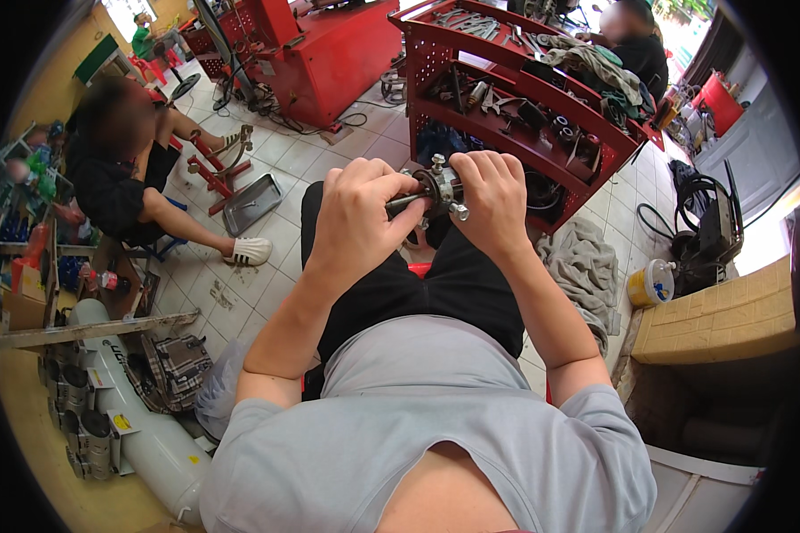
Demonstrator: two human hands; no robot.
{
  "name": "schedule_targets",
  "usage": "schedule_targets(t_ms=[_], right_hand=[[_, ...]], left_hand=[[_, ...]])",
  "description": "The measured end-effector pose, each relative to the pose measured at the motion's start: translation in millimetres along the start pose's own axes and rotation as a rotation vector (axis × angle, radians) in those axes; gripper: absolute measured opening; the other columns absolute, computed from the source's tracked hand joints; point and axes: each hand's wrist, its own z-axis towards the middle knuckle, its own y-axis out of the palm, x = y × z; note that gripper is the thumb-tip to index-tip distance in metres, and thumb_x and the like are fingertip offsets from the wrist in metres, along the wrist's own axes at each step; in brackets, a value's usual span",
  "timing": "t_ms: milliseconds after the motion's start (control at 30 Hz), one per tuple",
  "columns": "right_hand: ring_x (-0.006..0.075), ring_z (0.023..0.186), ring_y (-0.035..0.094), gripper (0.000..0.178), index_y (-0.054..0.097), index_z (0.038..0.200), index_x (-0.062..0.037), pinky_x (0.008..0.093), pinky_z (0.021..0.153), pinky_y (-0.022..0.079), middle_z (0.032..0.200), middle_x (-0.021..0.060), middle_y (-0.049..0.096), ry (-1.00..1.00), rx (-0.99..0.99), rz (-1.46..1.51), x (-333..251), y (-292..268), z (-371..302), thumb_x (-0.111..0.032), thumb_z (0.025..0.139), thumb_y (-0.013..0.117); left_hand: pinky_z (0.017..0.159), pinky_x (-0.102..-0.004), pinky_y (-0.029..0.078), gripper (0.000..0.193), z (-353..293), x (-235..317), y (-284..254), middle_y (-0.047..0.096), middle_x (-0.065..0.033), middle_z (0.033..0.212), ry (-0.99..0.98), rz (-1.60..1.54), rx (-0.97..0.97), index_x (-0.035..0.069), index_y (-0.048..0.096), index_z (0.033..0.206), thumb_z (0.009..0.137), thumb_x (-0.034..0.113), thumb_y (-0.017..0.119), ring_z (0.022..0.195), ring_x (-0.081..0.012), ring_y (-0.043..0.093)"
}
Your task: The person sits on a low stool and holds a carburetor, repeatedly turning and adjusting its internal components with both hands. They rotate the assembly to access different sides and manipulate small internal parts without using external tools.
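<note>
Over my lap, between both hands, is a round metal part [436,188] with a dark ring and short knobs or bolts sticking out around it. My right hand [492,200] wraps its fingers over the part's right side. My left hand [361,216] pinches a thin dark rod [404,203] between thumb and fingers, with its inner end against the part. I cannot tell whether the rod is joined to the part or a separate tool. My palms and curled fingers hide some of both.
Ahead to the right stands a red tool cart [516,139] loaded with wrenches and metal parts. A seated person [120,169] is at left, near a grey tray [252,203]. Another person [642,55] sits behind the cart. A grey cloth [580,266] lies right, near a yellow-labelled bucket [651,282].
</note>
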Motion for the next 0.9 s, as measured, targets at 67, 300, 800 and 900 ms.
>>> schedule_targets(t_ms=[67, 300, 800, 900], right_hand=[[0.0224, 0.085, 0.059, 0.033, 0.058, 0.099, -0.0112, 0.0369, 0.081, 0.041, 0.085, 0.0030, 0.059, 0.002, -0.004, 0.002, 0.2, 2.3, -1.2, -0.014, 0.068, 0.068], [0.0229, 0.086, 0.059, 0.033, 0.058, 0.099, -0.0110, 0.0374, 0.081, 0.041, 0.086, 0.0032, 0.059, 0.012, -0.026, -0.021, 3.6, 4.5, -2.5, -0.013, 0.068, 0.068], [0.0288, 0.095, 0.063, 0.053, 0.058, 0.105, -0.0084, 0.0399, 0.085, 0.045, 0.097, 0.0079, 0.066, 0.132, -0.103, 0.402, -1.3, 3.6, -4.6, -0.011, 0.057, 0.082], [0.0308, 0.098, 0.063, 0.055, 0.058, 0.109, -0.0074, 0.0403, 0.088, 0.045, 0.101, 0.0102, 0.067, 0.189, -0.195, 0.540, -6.9, -4.2, -4.1, -0.009, 0.059, 0.081]], left_hand=[[0.077, -0.0374, 0.040, 0.015, -0.1, -1.9, 2.4, 0.061, -0.0059, 0.080, 0.011, -0.014, 0.014, 0.005, 0.073, 0.089, 0.077, 0.014, 0.076, 0.079, -0.0241, 0.058], [0.075, -0.0385, 0.043, 0.013, -1.2, -6.0, 12.6, 0.061, -0.0082, 0.080, 0.011, -0.023, 0.047, 0.003, 0.073, 0.087, 0.078, 0.012, 0.075, 0.078, -0.0262, 0.059], [0.076, -0.0351, 0.044, 0.031, 6.8, -6.2, 0.1, 0.057, -0.0055, 0.085, 0.161, -0.258, 0.057, 0.009, 0.072, 0.093, 0.066, 0.019, 0.084, 0.083, -0.0235, 0.053], [0.077, -0.0347, 0.043, 0.040, 7.1, -4.7, -7.0, 0.056, -0.0073, 0.094, 0.212, -0.274, 0.018, 0.009, 0.073, 0.096, 0.062, 0.026, 0.087, 0.087, -0.0235, 0.052]])
